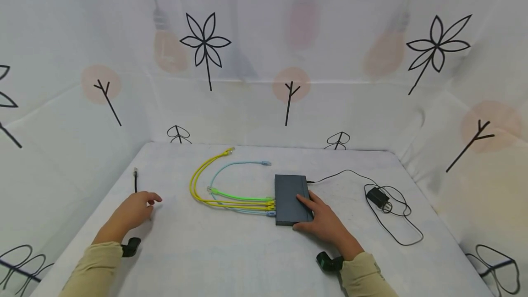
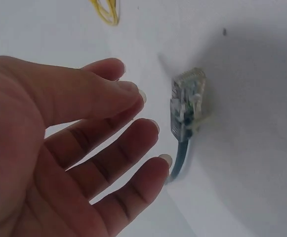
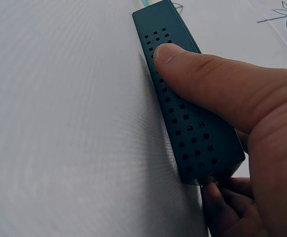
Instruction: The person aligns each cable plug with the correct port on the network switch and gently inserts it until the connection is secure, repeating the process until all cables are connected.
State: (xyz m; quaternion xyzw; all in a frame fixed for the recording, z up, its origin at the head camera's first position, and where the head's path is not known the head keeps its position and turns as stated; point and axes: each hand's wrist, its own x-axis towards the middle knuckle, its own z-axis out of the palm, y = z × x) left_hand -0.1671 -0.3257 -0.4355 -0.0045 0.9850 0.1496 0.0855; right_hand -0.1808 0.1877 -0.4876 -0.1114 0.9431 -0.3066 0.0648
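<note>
A dark grey network switch (image 1: 288, 196) lies on the table, and my right hand (image 1: 323, 223) grips its near right corner. In the right wrist view the thumb (image 3: 202, 74) presses the perforated side of the switch (image 3: 192, 133). Yellow network cables (image 1: 197, 175), a green one (image 1: 239, 197) and a light blue one (image 1: 222, 167) run from its left side. At the left, my left hand (image 1: 132, 212) hovers with loosely bent fingers beside a black network cable (image 1: 135, 182). Its clear plug (image 2: 186, 101) stands just past the fingertips, apart from them.
A black power adapter (image 1: 377, 197) lies to the right among loops of its thin cord (image 1: 406, 242), which runs to the switch's right side. White patterned cloth (image 1: 255, 58) stands behind and beside the white table (image 1: 222, 260).
</note>
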